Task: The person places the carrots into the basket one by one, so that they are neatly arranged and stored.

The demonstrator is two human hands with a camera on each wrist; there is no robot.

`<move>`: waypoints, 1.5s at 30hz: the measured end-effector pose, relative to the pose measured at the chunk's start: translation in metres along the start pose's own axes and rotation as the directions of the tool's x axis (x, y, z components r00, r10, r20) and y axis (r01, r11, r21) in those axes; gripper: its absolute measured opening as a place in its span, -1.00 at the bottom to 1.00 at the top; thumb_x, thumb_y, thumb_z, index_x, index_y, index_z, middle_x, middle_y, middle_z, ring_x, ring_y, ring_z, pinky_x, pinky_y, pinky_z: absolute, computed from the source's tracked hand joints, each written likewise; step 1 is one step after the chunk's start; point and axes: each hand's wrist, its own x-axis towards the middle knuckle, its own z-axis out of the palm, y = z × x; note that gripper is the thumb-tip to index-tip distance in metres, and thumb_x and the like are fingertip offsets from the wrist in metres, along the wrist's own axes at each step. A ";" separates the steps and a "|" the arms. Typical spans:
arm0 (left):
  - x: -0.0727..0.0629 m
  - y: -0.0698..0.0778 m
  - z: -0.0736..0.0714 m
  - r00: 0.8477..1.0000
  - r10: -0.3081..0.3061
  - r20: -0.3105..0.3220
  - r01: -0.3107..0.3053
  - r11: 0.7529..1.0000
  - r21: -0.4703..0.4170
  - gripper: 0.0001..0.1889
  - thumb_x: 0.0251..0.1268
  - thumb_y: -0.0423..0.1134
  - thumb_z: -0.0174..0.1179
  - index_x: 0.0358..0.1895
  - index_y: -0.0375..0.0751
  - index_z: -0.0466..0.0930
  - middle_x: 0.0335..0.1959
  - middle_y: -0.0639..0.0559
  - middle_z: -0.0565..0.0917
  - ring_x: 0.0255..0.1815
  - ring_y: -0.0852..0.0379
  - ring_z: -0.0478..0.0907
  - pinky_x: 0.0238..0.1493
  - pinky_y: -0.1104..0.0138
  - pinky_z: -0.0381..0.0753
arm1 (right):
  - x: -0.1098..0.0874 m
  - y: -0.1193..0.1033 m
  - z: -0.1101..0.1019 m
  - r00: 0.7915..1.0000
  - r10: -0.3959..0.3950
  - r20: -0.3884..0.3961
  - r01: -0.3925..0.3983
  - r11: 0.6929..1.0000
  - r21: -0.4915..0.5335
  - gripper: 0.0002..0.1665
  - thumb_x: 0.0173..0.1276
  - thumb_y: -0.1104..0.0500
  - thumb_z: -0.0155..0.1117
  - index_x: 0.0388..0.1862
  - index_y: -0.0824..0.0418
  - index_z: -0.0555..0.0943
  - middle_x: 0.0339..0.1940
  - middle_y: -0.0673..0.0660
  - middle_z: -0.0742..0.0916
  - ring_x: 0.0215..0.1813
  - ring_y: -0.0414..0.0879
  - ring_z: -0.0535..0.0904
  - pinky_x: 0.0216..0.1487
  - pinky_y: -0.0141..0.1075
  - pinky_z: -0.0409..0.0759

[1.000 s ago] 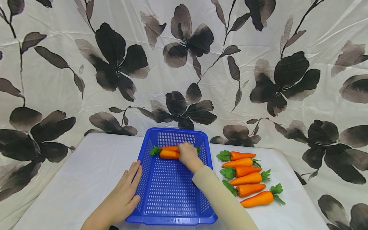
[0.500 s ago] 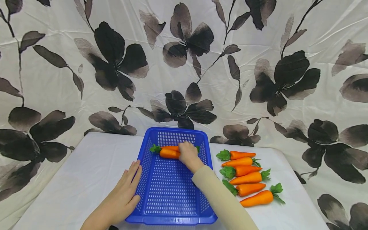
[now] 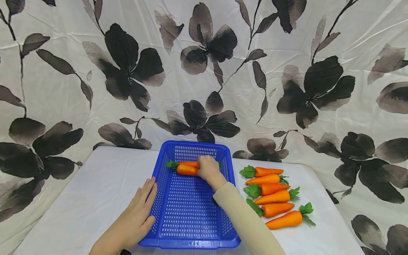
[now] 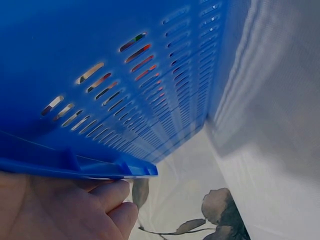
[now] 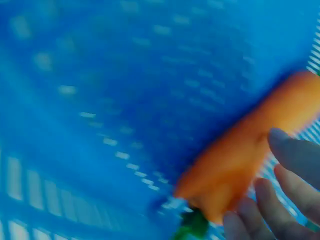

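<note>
R slv (image 3: 250, 223) cream, plain; blk bit (image 3: 215, 202) by cuff (image 3: 221, 191).

right fingers (image 3: 206, 164) slightly higher, black wristpiece (image 3: 215, 202) more visible

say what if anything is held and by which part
The right grip is at carrots in the basket; whether it holds one cannot be told. The left grip holds nothing.

A deep blue basket (image 3: 190, 244) has walls and floor patterned with rows of small slots that show pale. The carrots inside (image 3: 187, 170) are bright orange with green tops (image 3: 171, 164); the carrots in the row beside it (image 3: 272, 197) are the same orange, their leaves (image 3: 253, 191) mid to dark green. The tabletop (image 3: 105, 180) is plain white, the right sleeve (image 3: 247, 221) plain cream. The off-white backdrop cloth (image 3: 172, 86) carries black, grey and muted brown flowers (image 3: 122, 49) on thin dark stems.
</note>
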 end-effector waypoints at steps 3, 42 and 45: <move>0.000 0.000 0.000 1.000 -0.002 0.005 0.002 1.000 -0.002 -0.18 0.20 -0.35 0.08 0.52 -0.52 -0.03 0.61 -0.27 -0.17 0.62 -0.08 -0.37 0.43 0.47 -0.59 | -0.001 -0.002 -0.013 1.000 0.013 -0.001 -0.013 0.997 0.076 -0.79 0.06 0.23 0.54 -0.34 0.22 0.69 -0.34 0.10 0.71 -0.30 -0.01 0.60 -0.29 -0.13 0.66; 0.002 -0.001 0.001 1.000 0.004 -0.008 -0.004 1.000 0.019 -0.20 0.19 -0.36 0.08 0.49 -0.56 0.01 0.60 -0.30 -0.15 0.62 -0.07 -0.36 0.47 0.41 -0.55 | -0.124 0.015 -0.138 0.862 -0.050 -0.505 0.300 0.852 0.428 -0.82 0.16 0.26 0.51 -0.25 0.17 0.72 -0.30 0.03 0.73 -0.20 -0.10 0.62 -0.08 -0.18 0.63; 0.002 -0.002 0.001 1.000 0.011 -0.012 -0.010 1.000 0.023 -0.20 0.18 -0.37 0.09 0.49 -0.57 0.01 0.60 -0.31 -0.14 0.62 -0.08 -0.35 0.45 0.45 -0.58 | -0.135 0.027 -0.141 0.843 -0.023 -0.538 0.298 0.851 0.431 -0.80 0.14 0.27 0.53 -0.24 0.16 0.72 -0.30 0.00 0.73 -0.19 -0.14 0.62 -0.07 -0.20 0.63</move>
